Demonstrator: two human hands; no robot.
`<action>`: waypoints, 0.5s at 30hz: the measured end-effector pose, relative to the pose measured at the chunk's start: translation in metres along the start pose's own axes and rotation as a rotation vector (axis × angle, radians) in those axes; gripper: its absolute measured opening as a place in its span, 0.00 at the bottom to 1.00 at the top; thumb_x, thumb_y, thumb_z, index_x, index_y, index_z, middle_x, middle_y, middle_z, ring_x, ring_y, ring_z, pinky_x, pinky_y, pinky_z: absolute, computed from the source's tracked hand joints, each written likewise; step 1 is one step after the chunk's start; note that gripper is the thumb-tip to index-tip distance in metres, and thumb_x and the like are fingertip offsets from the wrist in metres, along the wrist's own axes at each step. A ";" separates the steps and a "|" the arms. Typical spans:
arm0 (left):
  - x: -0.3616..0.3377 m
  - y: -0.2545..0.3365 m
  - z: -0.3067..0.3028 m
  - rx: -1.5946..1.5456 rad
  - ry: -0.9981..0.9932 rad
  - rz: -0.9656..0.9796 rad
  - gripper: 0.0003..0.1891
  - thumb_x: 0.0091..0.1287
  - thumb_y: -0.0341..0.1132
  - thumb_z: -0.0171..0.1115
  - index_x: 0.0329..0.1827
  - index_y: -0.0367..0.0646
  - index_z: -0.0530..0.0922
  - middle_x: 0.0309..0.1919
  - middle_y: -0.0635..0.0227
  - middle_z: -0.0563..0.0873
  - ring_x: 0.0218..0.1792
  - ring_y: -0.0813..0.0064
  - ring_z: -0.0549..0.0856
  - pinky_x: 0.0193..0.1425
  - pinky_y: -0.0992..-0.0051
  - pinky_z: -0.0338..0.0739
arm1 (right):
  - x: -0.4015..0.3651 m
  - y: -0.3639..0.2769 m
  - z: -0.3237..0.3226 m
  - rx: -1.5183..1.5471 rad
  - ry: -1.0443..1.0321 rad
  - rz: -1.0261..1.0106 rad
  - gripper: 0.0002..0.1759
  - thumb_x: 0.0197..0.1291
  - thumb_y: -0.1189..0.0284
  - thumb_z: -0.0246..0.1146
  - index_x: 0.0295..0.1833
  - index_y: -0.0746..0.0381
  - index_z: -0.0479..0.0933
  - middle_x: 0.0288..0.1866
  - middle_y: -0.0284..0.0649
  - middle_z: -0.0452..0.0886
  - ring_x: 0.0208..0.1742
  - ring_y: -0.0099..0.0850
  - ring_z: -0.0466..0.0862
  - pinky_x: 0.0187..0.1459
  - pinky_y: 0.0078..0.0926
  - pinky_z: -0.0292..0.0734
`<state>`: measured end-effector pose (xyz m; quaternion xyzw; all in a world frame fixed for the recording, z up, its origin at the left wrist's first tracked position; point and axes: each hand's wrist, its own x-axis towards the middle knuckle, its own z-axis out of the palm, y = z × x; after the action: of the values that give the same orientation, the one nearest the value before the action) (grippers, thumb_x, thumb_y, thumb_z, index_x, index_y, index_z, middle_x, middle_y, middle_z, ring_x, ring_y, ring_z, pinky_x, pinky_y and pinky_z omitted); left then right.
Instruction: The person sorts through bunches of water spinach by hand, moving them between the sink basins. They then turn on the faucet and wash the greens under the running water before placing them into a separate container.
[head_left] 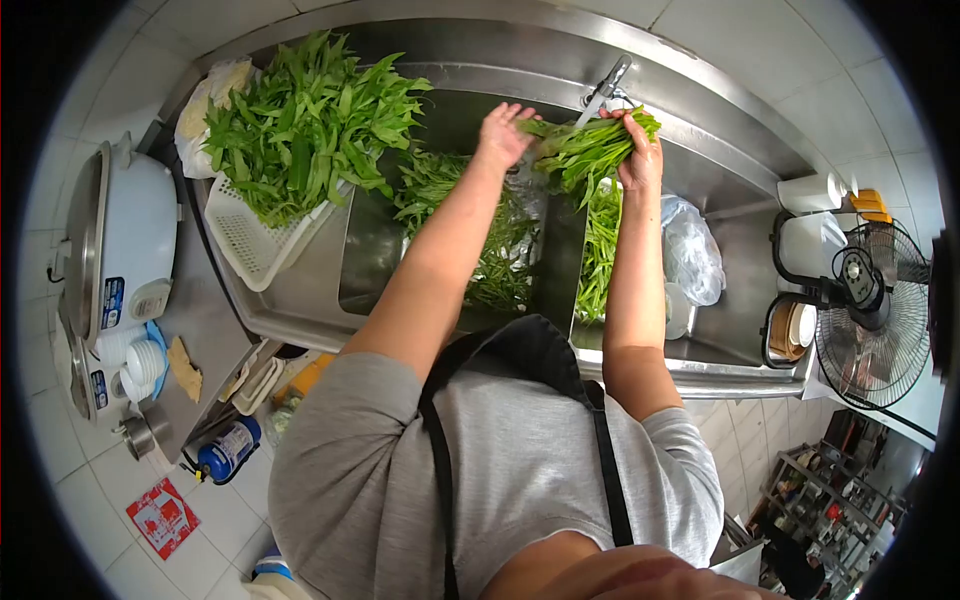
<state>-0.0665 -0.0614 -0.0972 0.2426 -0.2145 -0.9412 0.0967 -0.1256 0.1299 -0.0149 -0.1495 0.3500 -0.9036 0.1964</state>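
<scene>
My right hand (641, 158) grips a bunch of long-stemmed leafy greens (585, 150) over the sink divider, under the metal faucet (608, 88). A pale stream of water falls from the spout onto the bunch. At the bunch's left end is my left hand (506, 135), its fingers apart and fingertips close to the greens. Below my left arm, more greens (505, 270) lie in water in the left sink basin (365, 255). Green stems (598, 250) also fill a narrow space beneath my right forearm.
A white perforated basket (240, 240) heaped with leafy greens (310, 125) stands left of the basin. In the right basin sits a clear plastic bag (690, 250). A black fan (868, 285) is at far right. Rice-cooker-like appliances (135, 240) line the left counter.
</scene>
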 end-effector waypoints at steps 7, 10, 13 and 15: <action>-0.022 0.019 -0.107 0.333 0.156 -0.033 0.12 0.60 0.37 0.48 0.38 0.39 0.74 0.31 0.56 0.80 0.31 0.66 0.81 0.38 0.67 0.80 | 0.015 0.050 0.011 -0.318 0.071 0.086 0.13 0.51 0.75 0.62 0.44 0.64 0.72 0.39 0.42 0.79 0.38 0.31 0.78 0.41 0.29 0.73; -0.072 -0.011 -0.103 0.327 0.244 -0.228 0.13 0.57 0.39 0.51 0.28 0.36 0.76 0.22 0.58 0.80 0.25 0.65 0.81 0.36 0.65 0.80 | 0.014 0.070 0.013 -0.393 0.108 0.083 0.13 0.51 0.76 0.63 0.43 0.64 0.73 0.39 0.38 0.78 0.41 0.28 0.77 0.45 0.24 0.69; -0.102 -0.043 -0.088 0.231 0.234 -0.451 0.23 0.59 0.46 0.52 0.45 0.32 0.71 0.42 0.53 0.78 0.44 0.60 0.78 0.51 0.62 0.74 | 0.005 0.072 0.022 -0.476 0.136 -0.017 0.14 0.50 0.77 0.64 0.44 0.65 0.72 0.39 0.36 0.77 0.39 0.26 0.76 0.44 0.23 0.70; -0.118 -0.053 -0.068 0.156 0.143 -0.578 0.33 0.60 0.51 0.51 0.58 0.30 0.61 0.52 0.50 0.72 0.53 0.59 0.73 0.57 0.60 0.69 | -0.003 0.069 0.022 -0.485 0.112 -0.108 0.12 0.50 0.77 0.64 0.42 0.64 0.72 0.36 0.33 0.76 0.35 0.24 0.75 0.40 0.21 0.69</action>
<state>0.0649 -0.0044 -0.1260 0.3660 -0.2008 -0.8908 -0.1793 -0.0974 0.0721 -0.0473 -0.1606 0.5583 -0.8093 0.0864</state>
